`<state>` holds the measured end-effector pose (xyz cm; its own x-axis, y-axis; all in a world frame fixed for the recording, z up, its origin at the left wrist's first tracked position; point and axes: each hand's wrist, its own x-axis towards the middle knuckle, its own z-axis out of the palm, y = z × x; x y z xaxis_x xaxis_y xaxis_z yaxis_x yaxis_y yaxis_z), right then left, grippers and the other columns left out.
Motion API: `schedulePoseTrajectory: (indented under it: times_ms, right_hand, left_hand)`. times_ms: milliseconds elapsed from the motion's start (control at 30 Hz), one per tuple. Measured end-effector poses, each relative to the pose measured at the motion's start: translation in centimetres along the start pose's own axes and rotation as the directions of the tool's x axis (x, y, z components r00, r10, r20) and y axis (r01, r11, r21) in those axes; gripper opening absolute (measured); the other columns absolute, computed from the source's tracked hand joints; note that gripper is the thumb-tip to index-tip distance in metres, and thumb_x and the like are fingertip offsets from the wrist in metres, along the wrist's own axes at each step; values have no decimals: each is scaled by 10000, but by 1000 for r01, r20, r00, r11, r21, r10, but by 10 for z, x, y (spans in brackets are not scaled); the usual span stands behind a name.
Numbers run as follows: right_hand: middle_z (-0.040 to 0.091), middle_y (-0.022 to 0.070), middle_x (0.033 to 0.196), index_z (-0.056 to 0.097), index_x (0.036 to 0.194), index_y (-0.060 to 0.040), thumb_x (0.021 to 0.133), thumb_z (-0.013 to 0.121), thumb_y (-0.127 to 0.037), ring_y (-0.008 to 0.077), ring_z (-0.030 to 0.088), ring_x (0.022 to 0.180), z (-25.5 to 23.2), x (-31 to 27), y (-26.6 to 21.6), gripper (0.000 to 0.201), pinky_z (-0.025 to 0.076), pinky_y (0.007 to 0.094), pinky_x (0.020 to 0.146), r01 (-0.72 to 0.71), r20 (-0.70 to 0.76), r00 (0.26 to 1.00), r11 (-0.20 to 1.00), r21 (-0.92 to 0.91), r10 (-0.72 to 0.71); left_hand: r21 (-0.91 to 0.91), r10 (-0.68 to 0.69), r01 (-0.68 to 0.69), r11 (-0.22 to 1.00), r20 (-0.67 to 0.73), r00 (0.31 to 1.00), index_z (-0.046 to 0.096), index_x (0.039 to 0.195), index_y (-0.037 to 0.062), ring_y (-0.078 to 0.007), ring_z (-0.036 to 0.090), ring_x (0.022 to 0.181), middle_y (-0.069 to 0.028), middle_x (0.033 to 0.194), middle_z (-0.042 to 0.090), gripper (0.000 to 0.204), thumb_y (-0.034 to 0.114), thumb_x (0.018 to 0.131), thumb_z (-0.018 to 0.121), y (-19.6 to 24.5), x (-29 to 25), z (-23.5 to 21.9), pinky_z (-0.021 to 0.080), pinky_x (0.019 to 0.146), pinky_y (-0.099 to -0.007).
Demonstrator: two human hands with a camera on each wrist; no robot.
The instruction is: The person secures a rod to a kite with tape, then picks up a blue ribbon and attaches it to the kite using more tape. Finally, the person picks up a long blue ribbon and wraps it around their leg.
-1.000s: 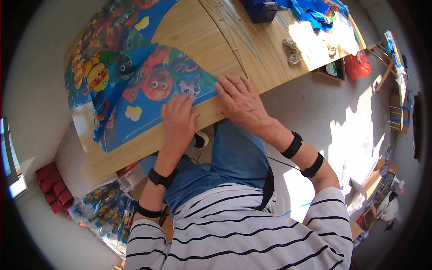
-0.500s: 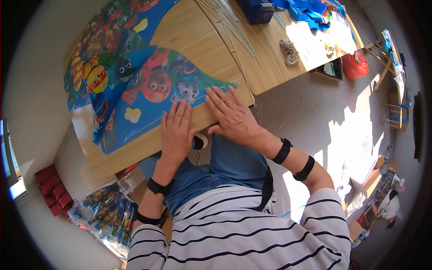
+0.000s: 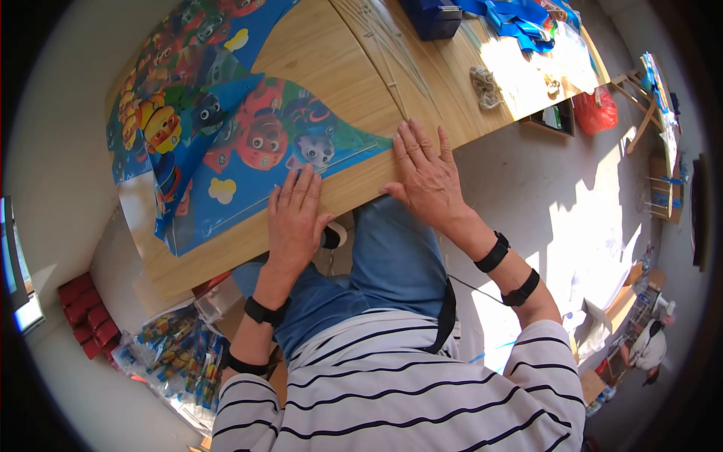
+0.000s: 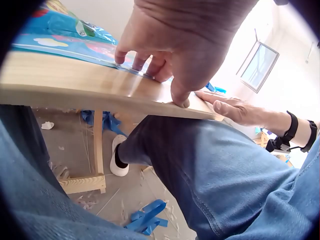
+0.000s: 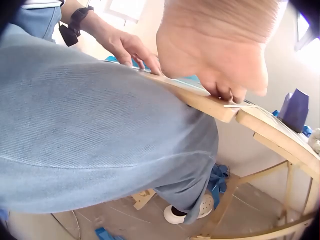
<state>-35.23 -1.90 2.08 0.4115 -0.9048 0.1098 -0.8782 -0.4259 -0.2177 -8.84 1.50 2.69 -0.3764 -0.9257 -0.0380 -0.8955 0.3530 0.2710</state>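
In the head view a printed sheet (image 3: 260,139) with cartoon figures lies on the wooden table (image 3: 354,184), its left part folded over. The left hand (image 3: 294,222) rests with extended fingers on the sheet's lower edge, thumb out to the side. At the sheet's pointed right end lies the right hand (image 3: 431,177), fingers straight, near the table's corner. Both wrist views show fingertips down at the table edge: the left hand (image 4: 175,50) beside the sheet (image 4: 65,47), the right hand (image 5: 215,55) near a thin rod (image 5: 240,106).
Thin rods (image 3: 399,56), a dark blue box (image 3: 433,19), a bundle of string (image 3: 486,87) and blue strips (image 3: 520,26) lie further right on the tables. A red bag (image 3: 596,111) stands below. Plastic-wrapped packs (image 3: 177,350) are at lower left.
The right hand has moved right along the sheet's edge to its tip, after a short shift left. The left hand has flattened out and now stays almost still.
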Motion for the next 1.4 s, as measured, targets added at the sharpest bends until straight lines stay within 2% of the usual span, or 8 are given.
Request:
schedulePoseTrajectory:
  times_ms: [233,433,700,933,1033,1133,1233,1400]
  right_hand:
    - [399,128,1516,493,1401,-16,825,619,-537,292,231,1479,8,8,-13,787,72,549,1208,68,5,998,997,-26,-68]
    - [419,101,1503,524,1380,-37,814,617,-561,281,219,1482,3,8,-2,776,51,581,1201,-30,-2,1000,989,-147,30]
    - [410,54,1511,551,1362,-58,814,629,-543,298,213,1479,13,17,-16,736,58,611,1192,112,-22,993,991,-70,-114]
    - [395,61,1521,549,1362,-48,803,654,-527,301,205,1483,1,17,-8,744,49,637,1179,-22,-25,1000,992,-125,19]
    - [392,62,1524,540,1370,-47,811,645,-530,298,190,1488,4,13,-21,747,45,646,1174,102,-29,994,994,-30,-103]
    - [392,52,1525,534,1378,-59,817,630,-547,288,179,1492,12,6,-15,750,43,646,1174,99,-6,995,994,-51,-99]
    - [393,45,1524,522,1391,-75,814,632,-548,280,192,1489,5,6,-7,754,50,646,1174,-56,19,998,983,-175,60]
    - [379,79,1532,490,1415,-57,823,634,-532,280,204,1486,4,19,-27,773,67,613,1186,106,-2,994,994,-36,-106]
  left_hand:
    - [-10,-4,4,1000,-11,1000,443,1440,49,-313,370,1397,-99,1522,402,731,203,791,742,0,-2,0,275,1140,-506]
    - [-19,3,-3,1000,-29,1000,446,1435,46,-316,371,1394,-98,1520,403,735,207,784,749,-1,-3,1,285,1132,-511]
    - [-13,15,-16,1000,-39,999,453,1427,44,-313,372,1393,-100,1522,397,732,220,782,751,-4,-3,2,292,1127,-505]
    - [-31,13,-14,999,-45,999,460,1420,43,-300,367,1400,-100,1520,399,723,227,784,749,-3,-3,2,292,1126,-503]
    - [-18,13,-14,1000,-47,999,464,1417,43,-296,365,1401,-99,1520,399,714,227,788,746,-2,-3,3,291,1126,-505]
    - [-22,9,-10,1000,-39,999,461,1419,44,-297,365,1400,-97,1522,396,713,227,790,744,-3,-3,4,290,1124,-507]
    - [-23,9,-11,1000,-50,999,462,1418,46,-295,360,1405,-97,1524,393,712,225,789,744,-2,-4,3,289,1123,-506]
    - [-34,14,-16,999,-43,999,439,1433,43,-301,346,1414,-110,1532,375,729,213,792,742,-3,-5,6,273,1133,-513]
